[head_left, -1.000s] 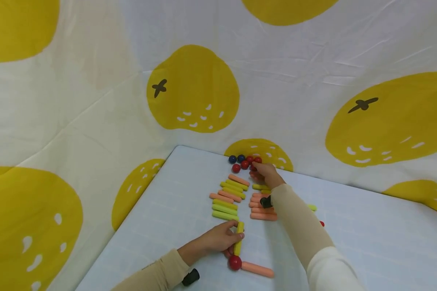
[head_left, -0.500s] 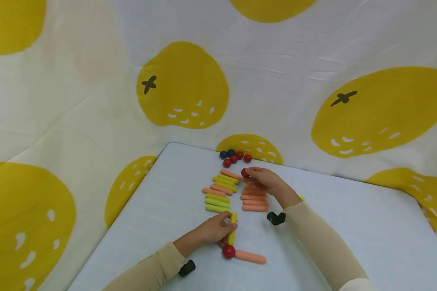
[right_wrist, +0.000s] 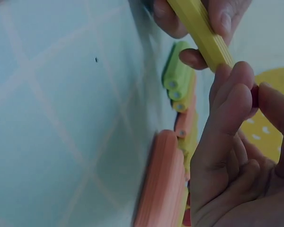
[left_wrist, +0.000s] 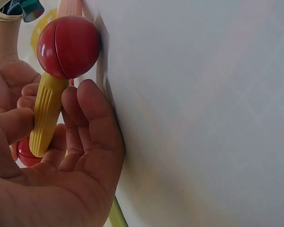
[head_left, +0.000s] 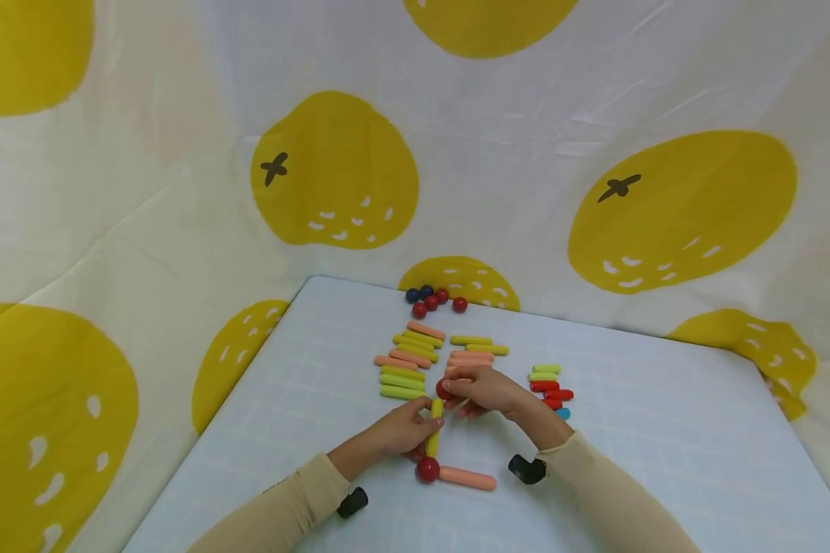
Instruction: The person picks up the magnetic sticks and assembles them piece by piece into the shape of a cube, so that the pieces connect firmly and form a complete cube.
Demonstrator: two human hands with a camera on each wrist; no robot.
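Note:
My left hand pinches a ridged yellow stick between thumb and fingers. A red ball joins the stick's near end, and an orange stick runs rightward from that ball. My right hand holds a second red ball at the yellow stick's far end. In the left wrist view this second red ball is partly hidden behind fingers. Fingers cover most of it in the right wrist view too, so I cannot tell whether ball and stick are joined.
Yellow, green and orange sticks lie in a column beyond my hands, with more orange sticks beside them. Red and dark blue balls sit at the table's back edge. Short green, red and blue sticks lie to the right.
My right hand has brought a red ball from the group at the back toward me, to the far end of the yellow stick. My left hand keeps its grip on that stick.

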